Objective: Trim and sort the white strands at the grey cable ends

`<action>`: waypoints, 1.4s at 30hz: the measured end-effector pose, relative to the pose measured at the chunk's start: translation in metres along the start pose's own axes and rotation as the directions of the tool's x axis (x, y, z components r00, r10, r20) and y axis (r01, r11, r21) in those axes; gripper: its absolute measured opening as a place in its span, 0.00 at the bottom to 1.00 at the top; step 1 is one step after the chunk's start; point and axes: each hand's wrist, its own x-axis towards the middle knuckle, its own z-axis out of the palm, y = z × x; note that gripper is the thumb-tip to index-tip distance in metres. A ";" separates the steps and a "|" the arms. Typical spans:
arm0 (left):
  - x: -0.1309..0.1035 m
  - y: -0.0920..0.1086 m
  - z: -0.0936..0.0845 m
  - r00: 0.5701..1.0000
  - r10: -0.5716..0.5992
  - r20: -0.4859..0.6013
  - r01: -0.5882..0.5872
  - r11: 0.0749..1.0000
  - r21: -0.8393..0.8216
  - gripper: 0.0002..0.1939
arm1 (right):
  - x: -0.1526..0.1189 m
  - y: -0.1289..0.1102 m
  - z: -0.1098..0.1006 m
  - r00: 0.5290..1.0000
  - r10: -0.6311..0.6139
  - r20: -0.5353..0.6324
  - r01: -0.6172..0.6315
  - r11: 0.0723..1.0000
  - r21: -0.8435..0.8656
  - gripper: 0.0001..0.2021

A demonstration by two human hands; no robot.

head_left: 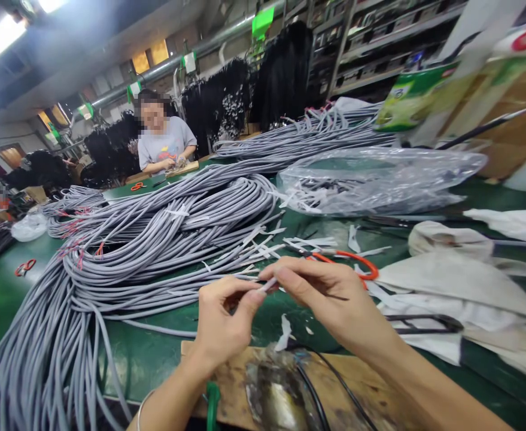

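Observation:
My left hand (pixel 227 314) pinches the end of a thin grey cable (pixel 268 285) between thumb and forefinger. My right hand (pixel 328 294) is closed on the same cable end, its thumb and fingertips meeting just beside the left ones. Fine detail of the tip is hidden by the fingers. Past my hands lies a large looped bundle of grey cables (pixel 168 227), some with red wire ends on the left. White paper strips (pixel 263 245) are scattered near the cable ends. Orange-handled scissors (pixel 365 263) lie behind my right hand.
Below my hands a stained wooden board (pixel 231 383) carries a dark, crusted lump and black cords. A clear plastic bag (pixel 379 179), white cloths (pixel 464 281) and a black-handled tool (pixel 424 324) lie to the right. Red scissors (pixel 24 267) lie far left. Another person (pixel 166 140) sits across the green table.

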 end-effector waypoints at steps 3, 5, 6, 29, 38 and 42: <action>-0.001 0.002 -0.001 0.997 0.080 0.009 -0.080 0.996 0.040 0.13 | 0.001 0.001 0.001 0.999 0.036 0.003 -0.036 0.999 0.009 0.21; -0.002 0.003 -0.003 0.986 0.167 0.003 -0.167 0.984 0.064 0.13 | 0.003 0.003 0.003 0.998 0.066 0.013 -0.066 0.998 0.014 0.21; -0.002 0.003 -0.004 0.980 0.198 -0.001 -0.198 0.977 0.079 0.12 | 0.003 0.004 0.004 0.997 0.079 0.021 -0.079 0.997 0.012 0.21; 0.001 0.003 -0.006 0.941 0.322 -0.105 -0.271 0.903 0.334 0.11 | -0.002 0.020 0.020 0.976 0.113 0.186 -0.129 0.988 0.081 0.27; 0.004 0.003 -0.003 0.974 -0.061 -0.217 0.067 0.998 0.021 0.15 | -0.014 0.017 0.026 0.968 0.078 0.239 -0.057 0.994 -0.097 0.25; 0.003 0.003 -0.004 0.976 -0.065 -0.207 0.069 0.998 0.013 0.16 | -0.016 0.012 0.026 0.971 0.078 0.226 -0.054 0.993 -0.108 0.25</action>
